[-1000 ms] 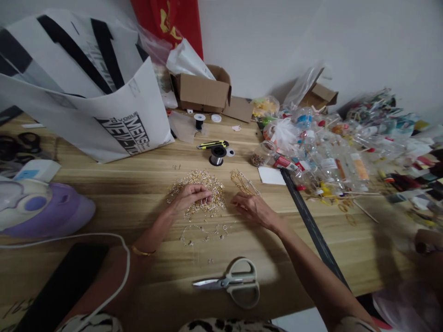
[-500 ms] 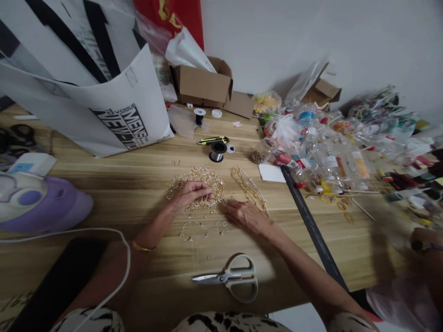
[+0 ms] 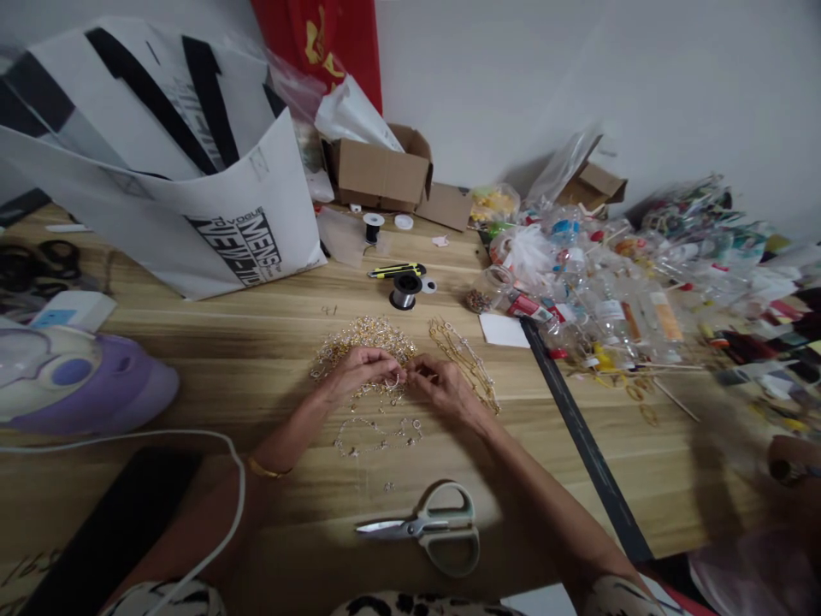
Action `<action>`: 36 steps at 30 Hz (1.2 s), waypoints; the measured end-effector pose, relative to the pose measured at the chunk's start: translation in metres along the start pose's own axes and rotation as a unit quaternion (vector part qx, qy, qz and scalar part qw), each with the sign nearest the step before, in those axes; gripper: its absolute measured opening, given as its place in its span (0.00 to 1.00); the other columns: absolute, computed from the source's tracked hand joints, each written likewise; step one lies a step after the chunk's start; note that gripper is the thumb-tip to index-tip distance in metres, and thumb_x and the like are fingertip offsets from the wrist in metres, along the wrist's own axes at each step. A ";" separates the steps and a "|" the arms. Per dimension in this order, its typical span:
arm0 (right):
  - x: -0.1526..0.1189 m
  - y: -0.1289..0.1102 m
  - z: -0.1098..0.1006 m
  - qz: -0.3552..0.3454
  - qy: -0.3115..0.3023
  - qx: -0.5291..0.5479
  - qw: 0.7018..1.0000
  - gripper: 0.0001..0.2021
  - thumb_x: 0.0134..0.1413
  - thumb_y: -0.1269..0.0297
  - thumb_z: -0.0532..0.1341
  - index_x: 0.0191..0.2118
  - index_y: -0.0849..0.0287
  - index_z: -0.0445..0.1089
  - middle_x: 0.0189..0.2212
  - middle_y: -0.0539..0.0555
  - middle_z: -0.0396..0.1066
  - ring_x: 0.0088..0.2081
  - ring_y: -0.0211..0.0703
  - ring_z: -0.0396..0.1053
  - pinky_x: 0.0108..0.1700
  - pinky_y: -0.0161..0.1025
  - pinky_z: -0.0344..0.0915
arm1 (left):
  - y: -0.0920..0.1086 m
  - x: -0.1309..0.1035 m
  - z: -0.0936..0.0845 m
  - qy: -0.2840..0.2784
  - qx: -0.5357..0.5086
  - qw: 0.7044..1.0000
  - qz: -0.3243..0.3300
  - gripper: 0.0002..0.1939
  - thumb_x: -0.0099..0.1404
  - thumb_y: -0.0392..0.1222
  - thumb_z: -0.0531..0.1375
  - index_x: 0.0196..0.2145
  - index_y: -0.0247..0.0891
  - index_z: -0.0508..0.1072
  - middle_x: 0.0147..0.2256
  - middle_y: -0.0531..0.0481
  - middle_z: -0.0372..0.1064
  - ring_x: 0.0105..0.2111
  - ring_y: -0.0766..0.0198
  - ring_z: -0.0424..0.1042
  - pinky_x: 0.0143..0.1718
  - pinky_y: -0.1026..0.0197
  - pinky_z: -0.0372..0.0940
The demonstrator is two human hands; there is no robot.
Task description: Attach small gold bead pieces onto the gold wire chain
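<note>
Pinching small metal ring [image 3: 395,382], left hand [image 3: 357,370], right hand [image 3: 441,387].

Room, interior: a plain white wall [image 3: 577,68] is seen along the far side, unmarked and evenly lit. A red hanging [image 3: 321,43] with gold print is set against it at the left. A light wood-grain bench [image 3: 211,342] fills the foreground, its planks running crosswise. Soft, diffuse light is cast overall; a brighter patch is noted on the near edge of the bench.
</note>
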State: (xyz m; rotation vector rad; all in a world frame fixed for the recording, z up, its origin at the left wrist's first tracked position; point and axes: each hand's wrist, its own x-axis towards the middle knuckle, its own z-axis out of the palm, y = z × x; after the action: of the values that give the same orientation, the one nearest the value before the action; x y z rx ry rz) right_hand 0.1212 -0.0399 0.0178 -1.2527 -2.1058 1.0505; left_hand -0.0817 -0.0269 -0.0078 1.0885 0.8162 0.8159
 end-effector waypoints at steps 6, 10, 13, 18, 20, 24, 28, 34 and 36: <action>0.002 -0.002 0.012 0.051 -0.015 0.245 0.968 0.18 0.51 0.57 0.63 0.45 0.61 0.66 0.35 0.53 0.71 0.33 0.38 0.68 0.33 0.33 0.63 | -0.001 0.001 0.006 0.043 -0.061 0.997 -0.003 0.13 0.54 0.45 0.67 0.31 0.31 0.77 0.32 0.44 0.77 0.31 0.63 0.74 0.39 0.60 0.67; 0.004 0.002 0.023 0.069 -0.025 0.337 0.939 0.19 0.47 0.56 0.66 0.43 0.60 0.66 0.31 0.51 0.69 0.29 0.36 0.67 0.27 0.31 0.63 | -0.002 0.000 0.012 0.052 -0.091 0.995 -0.002 0.13 0.54 0.45 0.67 0.31 0.31 0.77 0.34 0.43 0.77 0.33 0.62 0.75 0.39 0.60 0.67; 0.006 0.007 0.030 0.102 -0.001 0.389 0.915 0.18 0.46 0.55 0.67 0.40 0.61 0.66 0.30 0.50 0.68 0.27 0.35 0.68 0.25 0.30 0.64 | -0.002 0.000 0.017 0.069 -0.113 0.991 -0.001 0.13 0.53 0.44 0.67 0.30 0.30 0.77 0.32 0.43 0.77 0.29 0.63 0.74 0.35 0.61 0.67; 0.009 0.013 0.035 0.124 0.022 0.436 0.891 0.18 0.42 0.57 0.70 0.35 0.62 0.68 0.25 0.49 0.69 0.26 0.36 0.70 0.25 0.31 0.65 | -0.006 0.000 0.020 0.070 -0.143 0.987 -0.001 0.12 0.54 0.43 0.67 0.31 0.30 0.77 0.33 0.42 0.77 0.30 0.62 0.75 0.35 0.61 0.68; 0.008 0.014 0.035 0.128 0.026 0.443 0.887 0.17 0.41 0.57 0.71 0.34 0.62 0.68 0.25 0.49 0.70 0.26 0.36 0.70 0.25 0.31 0.66 | -0.008 0.001 0.019 0.073 -0.148 0.986 0.000 0.11 0.54 0.42 0.67 0.31 0.30 0.77 0.34 0.41 0.77 0.31 0.61 0.75 0.36 0.60 0.68; 0.007 0.016 0.034 0.133 0.033 0.454 0.880 0.16 0.40 0.59 0.71 0.33 0.62 0.69 0.24 0.48 0.70 0.24 0.34 0.69 0.24 0.31 0.66 | -0.009 0.002 0.019 0.082 -0.154 0.985 -0.006 0.11 0.54 0.42 0.67 0.32 0.30 0.77 0.34 0.40 0.77 0.33 0.60 0.76 0.38 0.58 0.69; 0.007 0.017 0.032 0.141 0.037 0.469 0.871 0.15 0.40 0.59 0.71 0.33 0.61 0.70 0.23 0.48 0.70 0.22 0.33 0.68 0.24 0.30 0.66 | -0.008 0.002 0.019 0.084 -0.161 0.983 -0.018 0.12 0.53 0.42 0.67 0.32 0.31 0.77 0.33 0.41 0.77 0.33 0.59 0.76 0.38 0.58 0.69; 0.007 0.020 0.030 0.141 0.037 0.476 0.867 0.15 0.41 0.60 0.70 0.35 0.61 0.71 0.22 0.48 0.69 0.21 0.32 0.67 0.24 0.29 0.65 | -0.010 0.003 0.018 0.103 -0.151 0.983 -0.034 0.11 0.52 0.42 0.68 0.31 0.32 0.77 0.34 0.42 0.78 0.34 0.60 0.76 0.38 0.59 0.69; 0.006 0.021 0.030 0.141 0.037 0.478 0.866 0.15 0.41 0.59 0.70 0.35 0.61 0.71 0.21 0.48 0.69 0.22 0.32 0.66 0.24 0.29 0.64 | -0.009 0.003 0.019 0.103 -0.148 0.983 -0.030 0.11 0.52 0.42 0.68 0.31 0.32 0.77 0.34 0.42 0.78 0.33 0.60 0.76 0.38 0.60 0.69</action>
State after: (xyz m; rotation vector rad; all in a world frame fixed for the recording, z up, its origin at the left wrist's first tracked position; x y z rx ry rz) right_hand 0.1078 -0.0394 -0.0172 -1.0272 -1.0358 1.8106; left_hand -0.0625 -0.0343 -0.0123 0.7210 0.8644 0.9748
